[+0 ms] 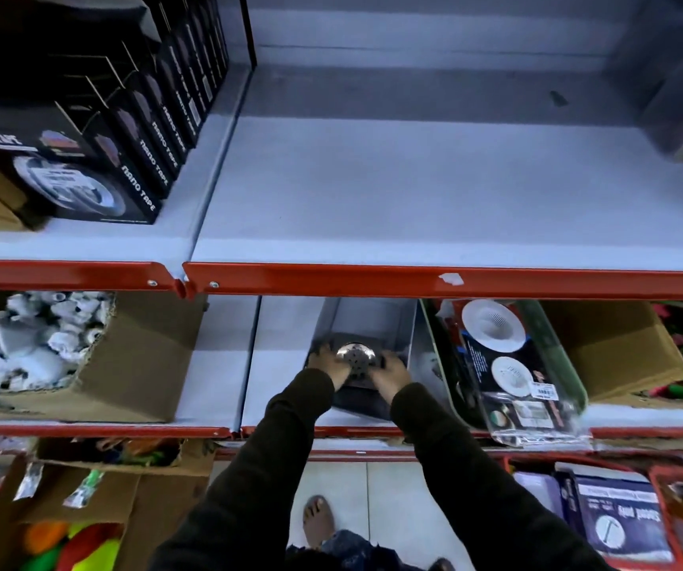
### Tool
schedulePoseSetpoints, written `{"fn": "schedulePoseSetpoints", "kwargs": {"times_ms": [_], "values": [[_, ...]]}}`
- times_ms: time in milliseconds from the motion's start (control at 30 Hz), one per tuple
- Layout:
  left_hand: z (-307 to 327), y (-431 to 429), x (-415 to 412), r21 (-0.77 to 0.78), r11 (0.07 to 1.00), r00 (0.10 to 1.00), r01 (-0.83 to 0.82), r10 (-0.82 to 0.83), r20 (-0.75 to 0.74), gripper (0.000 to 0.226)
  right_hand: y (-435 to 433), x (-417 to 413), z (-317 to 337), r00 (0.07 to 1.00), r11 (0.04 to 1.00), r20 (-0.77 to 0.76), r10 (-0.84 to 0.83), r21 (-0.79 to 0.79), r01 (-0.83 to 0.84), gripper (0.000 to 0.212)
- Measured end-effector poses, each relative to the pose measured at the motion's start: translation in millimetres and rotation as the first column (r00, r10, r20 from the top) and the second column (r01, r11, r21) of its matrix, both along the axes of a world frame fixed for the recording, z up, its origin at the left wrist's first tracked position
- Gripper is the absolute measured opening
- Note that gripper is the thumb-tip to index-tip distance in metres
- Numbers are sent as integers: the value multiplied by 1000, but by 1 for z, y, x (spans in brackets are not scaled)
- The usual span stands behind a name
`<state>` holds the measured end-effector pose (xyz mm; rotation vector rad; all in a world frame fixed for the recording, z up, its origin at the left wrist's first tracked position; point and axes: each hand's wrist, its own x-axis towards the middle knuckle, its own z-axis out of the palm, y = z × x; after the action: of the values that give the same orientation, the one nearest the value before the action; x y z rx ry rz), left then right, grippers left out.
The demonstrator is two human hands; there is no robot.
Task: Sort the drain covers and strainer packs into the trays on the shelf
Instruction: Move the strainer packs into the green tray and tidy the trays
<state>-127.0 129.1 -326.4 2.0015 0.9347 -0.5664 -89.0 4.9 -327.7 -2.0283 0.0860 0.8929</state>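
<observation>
Both hands were held inside a grey tray (373, 323) on the middle shelf (224, 389), the left hand (329, 362) at nine o'clock and the right hand (389, 370) at three o'clock of a round metal drain cover (354, 355). Each hand was curled against the cover's edge; whether the cover was lifted or merely pressed against what lay beneath could not be told.

The cover was judged to be stiff, light to moderate in weight and smooth, so likely slippery on its shiny dome. It would best be taken at opposite points of the rim, as was being done. Dark shapes lay beneath it in the tray, perhaps more covers, too dim to be named.

At three o'clock of the tray, touching it or nearly so, a green-rimmed tray (546, 327) was tilted forward, with carded strainer packs (509, 364) stacked in it. These were judged light, flexible and crackly, best held by the card edge.

Little room was left: the red shelf lip (414, 280) overhung the tray closely at twelve o'clock. Cardboard boxes (138, 364) were seen at nine o'clock and far at three o'clock.
</observation>
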Motion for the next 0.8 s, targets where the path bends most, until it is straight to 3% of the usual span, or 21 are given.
{"fn": "schedulePoseSetpoints", "kwargs": {"times_ms": [100,167,367,467,600,667,700,800], "values": [[7,-2,1,246,902,932,355,-364,-11,78,1,8,3,883,883,227,410,-342,-322,85],[10,-1,7,315,802,845,507,-534,1,87,5,15,4,762,752,233,604,-481,-450,85],[20,13,21,279,763,805,583,-588,-75,60,13,28,-3,679,638,193,708,-586,-499,75],[22,13,22,322,730,790,603,-604,-109,61,12,27,-6,641,612,223,734,-626,-483,73],[24,7,18,317,754,808,576,-583,-82,64,9,28,-3,571,558,241,785,-676,-481,88],[27,5,13,342,752,813,563,-578,-68,78,1,29,11,557,595,295,776,-633,-495,101],[29,1,12,360,759,824,542,-564,-51,83,-8,29,22,607,671,338,719,-564,-481,102],[40,-21,16,329,889,923,319,-370,107,69,-50,32,54,788,916,474,393,-280,-288,76]]}}
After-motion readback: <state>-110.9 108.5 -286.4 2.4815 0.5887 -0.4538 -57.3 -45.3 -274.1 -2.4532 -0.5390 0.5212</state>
